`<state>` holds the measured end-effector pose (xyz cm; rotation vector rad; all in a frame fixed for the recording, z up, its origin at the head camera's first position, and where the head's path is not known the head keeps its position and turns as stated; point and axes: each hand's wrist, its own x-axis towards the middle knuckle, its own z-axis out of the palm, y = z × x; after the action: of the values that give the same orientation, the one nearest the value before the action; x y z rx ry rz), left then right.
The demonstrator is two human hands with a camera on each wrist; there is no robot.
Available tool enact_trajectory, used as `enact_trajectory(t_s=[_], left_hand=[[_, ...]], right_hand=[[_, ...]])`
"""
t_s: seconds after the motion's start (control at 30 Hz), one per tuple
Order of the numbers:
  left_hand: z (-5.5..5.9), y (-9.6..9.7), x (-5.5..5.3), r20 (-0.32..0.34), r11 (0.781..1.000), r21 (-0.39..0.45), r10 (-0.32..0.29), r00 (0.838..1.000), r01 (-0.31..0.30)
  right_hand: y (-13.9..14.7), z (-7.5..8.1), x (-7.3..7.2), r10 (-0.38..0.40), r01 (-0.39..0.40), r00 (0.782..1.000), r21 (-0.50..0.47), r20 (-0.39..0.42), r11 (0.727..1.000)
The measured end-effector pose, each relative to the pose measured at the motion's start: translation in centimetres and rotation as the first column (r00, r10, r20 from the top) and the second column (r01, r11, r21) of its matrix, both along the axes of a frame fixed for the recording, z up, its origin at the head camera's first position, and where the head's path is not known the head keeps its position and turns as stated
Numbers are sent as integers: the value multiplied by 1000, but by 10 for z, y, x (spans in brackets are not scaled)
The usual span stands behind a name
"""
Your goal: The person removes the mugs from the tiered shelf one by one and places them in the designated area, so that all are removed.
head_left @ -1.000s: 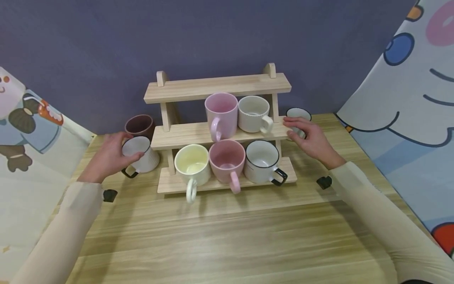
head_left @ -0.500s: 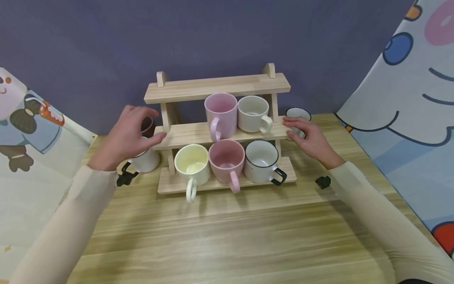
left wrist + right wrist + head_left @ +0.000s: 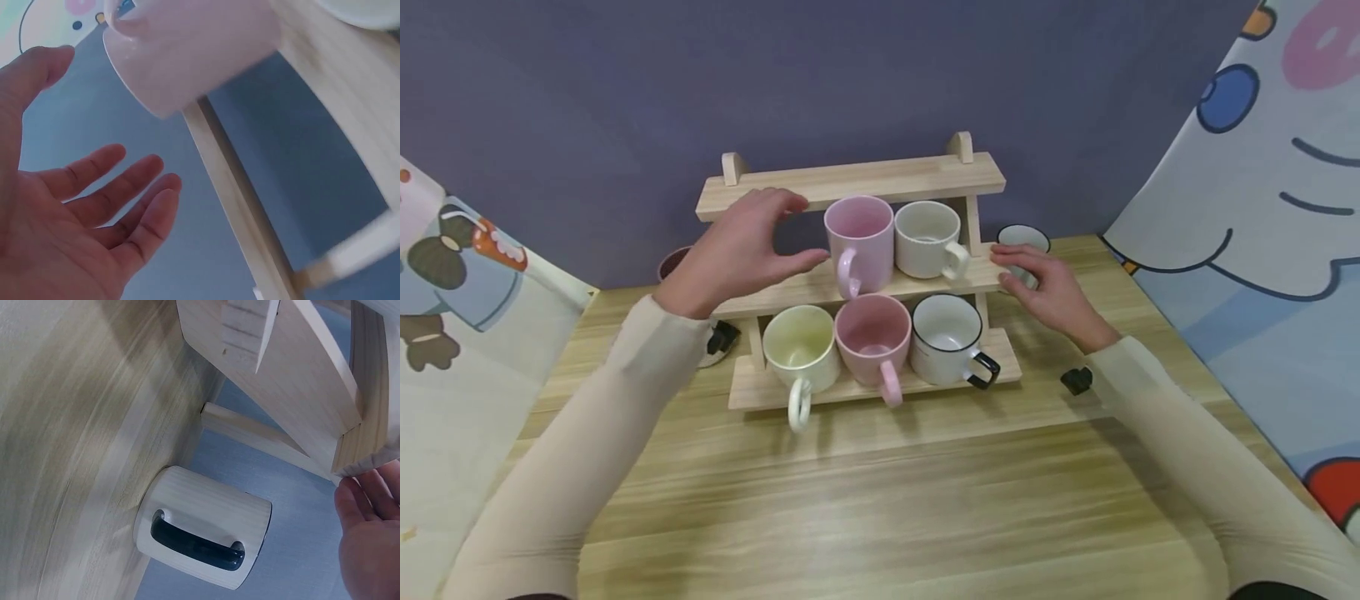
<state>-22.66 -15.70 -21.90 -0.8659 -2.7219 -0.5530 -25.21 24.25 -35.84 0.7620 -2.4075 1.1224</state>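
My left hand (image 3: 745, 250) hovers over the left part of the wooden rack's middle shelf, fingers spread and holding nothing. Just right of it stands a tall pink mug (image 3: 861, 242), which the left wrist view also catches close to the fingers, with a gap between. Beside that mug is a white cup (image 3: 927, 240). My right hand (image 3: 1052, 287) touches the right end of the middle shelf (image 3: 369, 444) with its fingertips. Behind that hand, a white mug with a black handle (image 3: 203, 525) stands on the table. A brown mug (image 3: 673, 262) is mostly hidden behind my left hand.
On the rack's bottom shelf (image 3: 748, 387) stand a pale yellow mug (image 3: 802, 350), a darker pink mug (image 3: 872, 337) and a white black-rimmed mug (image 3: 947, 337). The rack's top shelf (image 3: 865, 179) bears no mugs. A dark fabric wall (image 3: 850, 75) rises behind.
My left hand has left the white black-handled mug at the left and moved right and up, over the middle shelf. The right hand stays at the shelf's end.
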Motion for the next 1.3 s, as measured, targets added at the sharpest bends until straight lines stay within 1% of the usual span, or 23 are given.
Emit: enact_trajectory(t_s=[0.1, 0.2, 0.33, 0.43, 0.5, 0.6, 0.63, 0.7, 0.8, 0.9, 0.97, 1.07, 1.2, 1.3], left_hand=[[4, 17, -8, 39, 1000, -28, 7, 999, -6], [8, 32, -16, 55, 997, -71, 10, 998, -6], [12, 43, -24, 88, 992, -125, 30, 996, -19], [14, 46, -26, 125, 989, -146, 58, 991, -39], [15, 46, -26, 136, 988, -144, 67, 988, -47], [15, 46, -26, 137, 991, -122, 70, 988, -53], [15, 45, -25, 137, 992, -115, 70, 988, -55], [16, 44, -24, 126, 994, -100, 66, 990, -53], [20, 38, -19, 109, 994, -79, 79, 991, -71], [25, 27, -11, 92, 993, -53, 107, 990, -102], [28, 17, -2, 91, 991, -42, 134, 987, -130], [29, 0, 11, 83, 986, -22, 166, 983, -165], [28, -25, 29, 68, 977, -23, 213, 975, -212], [27, -42, 42, 38, 971, -37, 239, 970, -238]], right_hand=[[-2, 0, 0, -1, 1, 1000, 4, 13, 1000], [-4, -1, -1, 1, -1, 1000, 5, 27, 1000], [-6, -2, -2, 7, -7, 999, 2, 36, 1000], [-8, -2, -2, 18, -18, 999, 0, 39, 1000], [-10, 0, -2, 25, -25, 999, -4, 39, 1000], [-11, 2, -2, 36, -36, 999, -11, 30, 999], [-14, 7, 1, 36, -36, 999, -13, 30, 999], [-14, 7, 1, 39, -39, 999, -15, 26, 999], [-14, 9, 1, 30, -30, 999, -6, 28, 1000], [-9, 6, -2, 23, -23, 999, 3, 25, 1000], [-7, 6, -2, 20, -20, 999, 2, 26, 1000], [-5, 4, -1, 18, -18, 1000, 1, 25, 1000], [-2, 3, -1, 3, -4, 1000, 10, 29, 1000], [1, 2, 1, -5, 5, 999, 12, 36, 1000]])
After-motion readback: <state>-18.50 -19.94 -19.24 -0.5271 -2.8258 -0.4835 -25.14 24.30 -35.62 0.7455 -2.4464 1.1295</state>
